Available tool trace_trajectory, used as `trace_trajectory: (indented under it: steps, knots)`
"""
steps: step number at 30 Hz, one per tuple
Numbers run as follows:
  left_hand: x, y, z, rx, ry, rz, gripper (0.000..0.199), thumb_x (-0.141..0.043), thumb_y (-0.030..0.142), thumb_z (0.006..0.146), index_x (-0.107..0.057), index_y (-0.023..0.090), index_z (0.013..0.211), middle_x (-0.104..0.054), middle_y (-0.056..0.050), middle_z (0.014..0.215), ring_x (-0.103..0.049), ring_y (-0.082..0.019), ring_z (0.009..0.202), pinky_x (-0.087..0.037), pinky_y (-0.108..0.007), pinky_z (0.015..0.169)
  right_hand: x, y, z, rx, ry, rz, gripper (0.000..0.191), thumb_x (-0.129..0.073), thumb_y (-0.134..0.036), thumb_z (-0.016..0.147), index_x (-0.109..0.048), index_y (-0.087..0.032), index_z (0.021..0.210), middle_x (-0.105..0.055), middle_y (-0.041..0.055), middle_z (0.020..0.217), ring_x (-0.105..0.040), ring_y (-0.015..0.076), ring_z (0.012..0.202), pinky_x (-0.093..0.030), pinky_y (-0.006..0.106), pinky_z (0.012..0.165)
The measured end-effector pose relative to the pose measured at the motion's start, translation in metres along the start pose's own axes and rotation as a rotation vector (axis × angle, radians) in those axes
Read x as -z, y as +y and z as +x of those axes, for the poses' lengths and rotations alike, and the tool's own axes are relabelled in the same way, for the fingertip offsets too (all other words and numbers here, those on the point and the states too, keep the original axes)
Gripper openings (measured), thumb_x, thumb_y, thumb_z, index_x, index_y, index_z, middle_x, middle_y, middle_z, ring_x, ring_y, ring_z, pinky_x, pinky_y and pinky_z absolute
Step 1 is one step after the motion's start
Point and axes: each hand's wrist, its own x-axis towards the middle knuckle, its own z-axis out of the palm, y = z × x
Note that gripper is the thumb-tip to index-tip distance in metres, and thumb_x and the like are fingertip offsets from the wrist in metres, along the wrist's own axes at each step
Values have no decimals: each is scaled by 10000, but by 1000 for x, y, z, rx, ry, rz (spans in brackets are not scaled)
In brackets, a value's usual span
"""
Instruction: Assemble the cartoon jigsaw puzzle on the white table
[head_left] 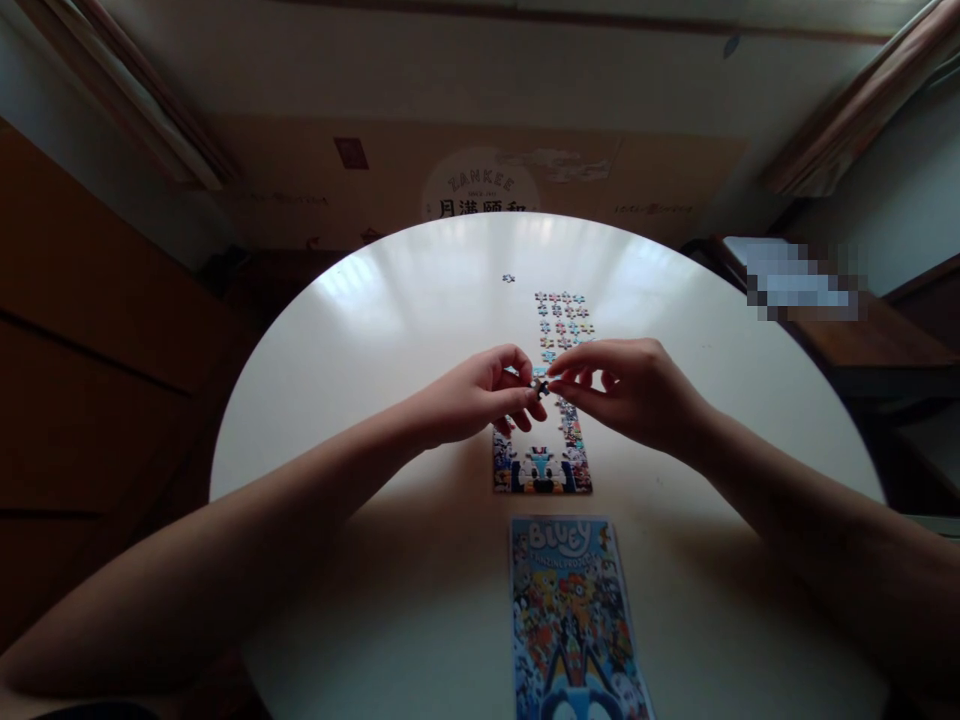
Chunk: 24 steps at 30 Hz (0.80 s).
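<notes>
My left hand (484, 395) and my right hand (626, 390) meet above the middle of a round white table (360, 340). Both pinch one small dark puzzle piece (539, 384) between their fingertips. Just below the hands lies a partly joined strip of puzzle (541, 470). Several loose pieces (562, 315) are laid out in rows behind the hands, and one stray piece (509, 278) lies further back. A colourful reference picture titled Bluey (574, 620) lies at the near edge.
A cardboard box with printed lettering (480, 185) stands on the floor beyond the table. Dark wooden furniture (90, 380) is at the left, and a wooden bench or desk (862, 330) at the right. Curtains hang in both upper corners.
</notes>
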Motion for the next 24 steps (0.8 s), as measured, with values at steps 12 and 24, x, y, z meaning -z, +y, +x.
trace_trajectory:
  steps: [12,24]
  knots:
    - [-3,7,1,95,103,-62,124,-629,186,887,-508,169,904,-687,-45,861,-638,-123,681,-517,-282,649,1,-4,-4,106,0,-173,151,-606,-300,952,-727,-232,1011,-707,56,1087,-681,198,921,-564,342,735]
    - [-5,8,1,120,75,-118,142,-708,193,821,-579,150,862,-593,-6,771,-571,-93,649,-470,-242,616,-2,-2,-7,141,-52,-228,163,-580,-283,988,-729,-262,1049,-706,46,1107,-671,223,1019,-545,380,866]
